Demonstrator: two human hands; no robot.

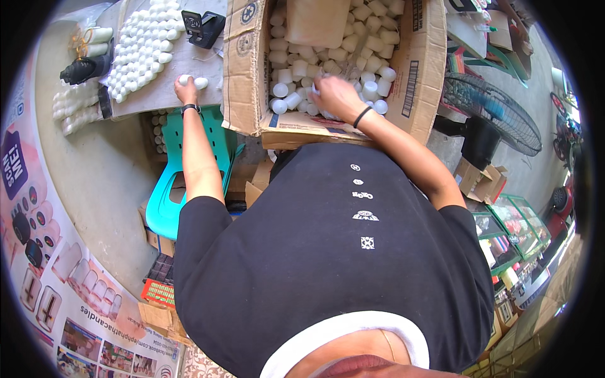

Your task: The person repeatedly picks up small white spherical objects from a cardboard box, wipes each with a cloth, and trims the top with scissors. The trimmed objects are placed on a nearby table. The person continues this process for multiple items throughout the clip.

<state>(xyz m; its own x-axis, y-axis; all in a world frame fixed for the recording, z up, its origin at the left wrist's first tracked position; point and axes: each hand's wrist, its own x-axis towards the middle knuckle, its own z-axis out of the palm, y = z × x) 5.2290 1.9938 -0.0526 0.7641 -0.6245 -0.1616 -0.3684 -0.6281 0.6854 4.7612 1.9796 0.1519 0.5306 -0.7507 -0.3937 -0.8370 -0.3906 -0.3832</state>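
Note:
My left hand [186, 93], with a dark band at its wrist, is closed on a short white candle [184, 80] at the near edge of the table. A second white candle [201, 82] sits right beside its fingers. Inside a large cardboard box [246, 82], my right hand [337, 98] reaches among many loose white candles [292, 101]. Its fingers are curled at a white candle, partly hidden by the hand. Rows of white candles [140, 50] stand packed together on the table, left of the box.
A black stand [203, 29] and a dark object [87, 69] are on the table [208, 60]. Below it is a turquoise plastic chair [165, 200]. A pale flat piece [318, 22] lies in the box. To the right stands a black fan [495, 113]; a printed banner [38, 220] hangs left.

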